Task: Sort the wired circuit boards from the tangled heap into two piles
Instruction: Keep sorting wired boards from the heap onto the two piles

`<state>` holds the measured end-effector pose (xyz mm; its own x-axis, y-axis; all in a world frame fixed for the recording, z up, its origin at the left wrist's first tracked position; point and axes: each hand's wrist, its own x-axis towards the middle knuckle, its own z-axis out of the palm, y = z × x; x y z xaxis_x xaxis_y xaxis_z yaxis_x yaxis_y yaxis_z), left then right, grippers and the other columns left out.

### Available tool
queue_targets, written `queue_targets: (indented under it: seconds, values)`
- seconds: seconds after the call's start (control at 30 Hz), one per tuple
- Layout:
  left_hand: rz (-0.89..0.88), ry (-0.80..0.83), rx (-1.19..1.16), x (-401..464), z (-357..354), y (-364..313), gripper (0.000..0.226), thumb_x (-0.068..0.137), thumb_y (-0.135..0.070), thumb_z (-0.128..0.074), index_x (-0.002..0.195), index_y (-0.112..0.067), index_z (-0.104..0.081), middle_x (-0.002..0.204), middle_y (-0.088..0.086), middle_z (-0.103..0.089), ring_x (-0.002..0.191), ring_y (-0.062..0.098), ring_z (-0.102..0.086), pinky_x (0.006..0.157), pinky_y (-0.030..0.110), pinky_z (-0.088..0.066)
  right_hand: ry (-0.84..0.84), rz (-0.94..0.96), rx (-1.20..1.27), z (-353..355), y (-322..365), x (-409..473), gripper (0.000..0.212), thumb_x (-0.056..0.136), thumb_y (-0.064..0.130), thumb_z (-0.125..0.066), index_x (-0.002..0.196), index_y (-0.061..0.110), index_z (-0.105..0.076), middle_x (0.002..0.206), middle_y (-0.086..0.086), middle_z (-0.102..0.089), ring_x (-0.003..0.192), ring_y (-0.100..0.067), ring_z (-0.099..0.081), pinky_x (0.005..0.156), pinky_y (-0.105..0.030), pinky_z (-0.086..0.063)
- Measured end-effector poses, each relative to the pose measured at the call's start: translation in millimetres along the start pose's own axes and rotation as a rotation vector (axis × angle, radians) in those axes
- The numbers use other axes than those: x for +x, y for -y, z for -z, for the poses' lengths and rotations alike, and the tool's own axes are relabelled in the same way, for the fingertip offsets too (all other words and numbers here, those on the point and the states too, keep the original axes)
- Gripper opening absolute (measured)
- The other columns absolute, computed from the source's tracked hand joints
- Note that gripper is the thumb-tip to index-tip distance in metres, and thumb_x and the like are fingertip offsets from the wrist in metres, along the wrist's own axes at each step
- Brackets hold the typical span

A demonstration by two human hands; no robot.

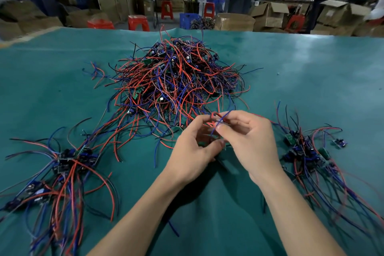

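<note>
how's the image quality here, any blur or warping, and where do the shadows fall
Head view: wide-angle warping bows the green table at its far edge; the background workshop and frame edges are smeared, while the tangled heap and both hands, left hand and right hand, stay fairly sharp; soft shadows fall under the forearms toward the viewer; pale sheen lies on the table's right side.

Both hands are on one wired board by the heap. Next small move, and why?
Probably lift it clear toward the body: both the left hand and right hand pinch red and blue wires at the tangled heap edge, and whether the leads are free cannot be told. Then pick a pile.
</note>
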<state>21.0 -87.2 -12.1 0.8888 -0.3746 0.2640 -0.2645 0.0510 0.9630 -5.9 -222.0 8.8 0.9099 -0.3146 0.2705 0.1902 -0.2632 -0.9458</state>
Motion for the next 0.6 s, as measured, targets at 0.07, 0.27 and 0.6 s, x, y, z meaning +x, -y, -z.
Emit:
queue_targets:
  seconds: [0.07, 0.27, 0.6]
  values:
    - [-0.047, -0.088, 0.107, 1.6, 2.1, 4.2, 0.018, 0.086, -0.010, -0.072, 0.102, -0.019, -0.067, 0.084, -0.004, -0.072, 0.070, 0.008, -0.062, 0.065, 0.023, -0.049, -0.017, 0.005, 0.052, -1.6, 0.6, -0.2, 0.011, 0.078, 0.018, -0.075, 0.087, 0.023, -0.080, 0.083, 0.002, -0.080, 0.077, -0.015, -0.076, 0.077, -0.038, -0.061]
    - [0.080, -0.380, 0.062, 4.4, 6.4, 8.7, 0.012, 0.092, -0.010, -0.068, 0.082, -0.014, -0.072, 0.068, 0.000, -0.072, 0.063, 0.016, -0.071, 0.073, 0.039, -0.059, -0.227, -0.131, 0.462, 13.9, 15.8, 4.7, 0.015, 0.090, 0.001, -0.071, 0.085, 0.013, -0.077, 0.080, -0.010, -0.077, 0.060, -0.015, -0.065, 0.052, -0.020, -0.048]
    - [-0.238, -0.622, 0.509, -4.4, 3.7, -6.7, 0.051, 0.084, -0.019, -0.055, 0.135, -0.015, -0.055, 0.109, 0.004, -0.039, 0.102, 0.019, -0.042, 0.095, 0.031, -0.041, 0.137, -0.446, 0.955, 31.6, 29.9, 5.2, 0.015, 0.078, 0.027, -0.069, 0.072, 0.018, -0.079, 0.086, 0.000, -0.076, 0.063, -0.006, -0.065, 0.046, -0.011, -0.039]
